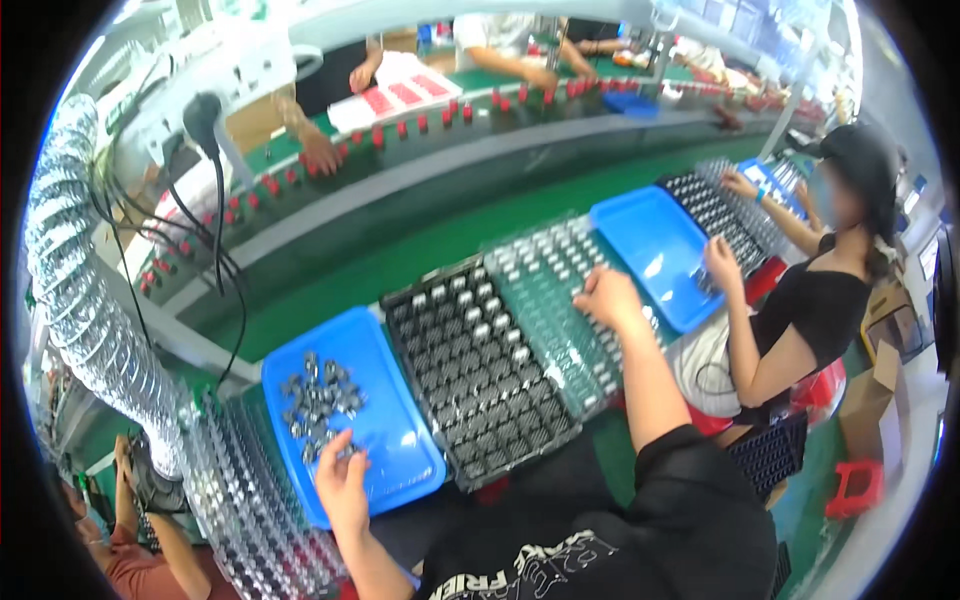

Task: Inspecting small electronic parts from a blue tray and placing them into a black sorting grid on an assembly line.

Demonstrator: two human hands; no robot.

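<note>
My left hand (340,478) rests on the near edge of a blue tray (400,440), its fingers touching a pile of small grey metal parts (318,398). My right hand (607,298) lies on a clear plastic compartment tray (550,300), fingers bent over its cells. Between the two hands sits a black compartment tray (475,375), with small grey parts in its far rows and bare cells nearer me. Whether either hand pinches a part is hidden by the fingers.
To my right a person in black sits at another blue tray (655,245) and black tray (715,210). A green conveyor belt (420,250) runs beyond the trays. Stacked clear trays (250,510) and a silver flexible duct (85,310) stand at my left.
</note>
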